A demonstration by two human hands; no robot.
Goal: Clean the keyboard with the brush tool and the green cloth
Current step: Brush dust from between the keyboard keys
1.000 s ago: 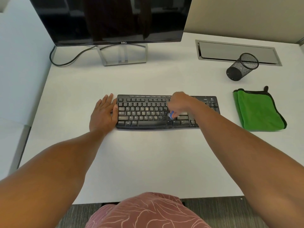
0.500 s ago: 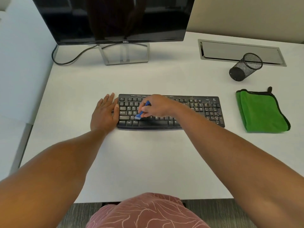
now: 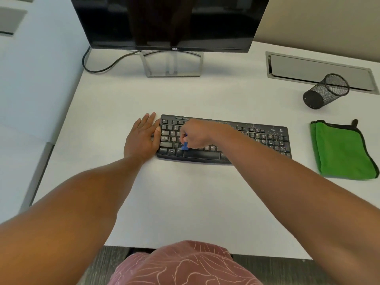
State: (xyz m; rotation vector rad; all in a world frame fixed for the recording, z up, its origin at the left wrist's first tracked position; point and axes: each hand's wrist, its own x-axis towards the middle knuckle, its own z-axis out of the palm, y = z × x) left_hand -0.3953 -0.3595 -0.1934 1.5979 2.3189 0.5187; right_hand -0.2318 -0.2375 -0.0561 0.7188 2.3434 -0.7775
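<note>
Brushing keyboard's (image 3: 267, 138) left end, right hand (image 3: 195, 133)

The right hand (image 3: 196, 134) hides most of the blue brush tool (image 3: 184, 145) and the keyboard (image 3: 267, 138) keys beneath.

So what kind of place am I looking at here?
Most likely an office cubicle desk: a Dell monitor on its stand, a black keyboard, a mesh pen cup tipped on its side, and a cable hatch set into the white desktop.

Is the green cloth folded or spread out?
Folded. The green cloth lies on the desk right of the keyboard, doubled layers showing along its left edge.
</note>
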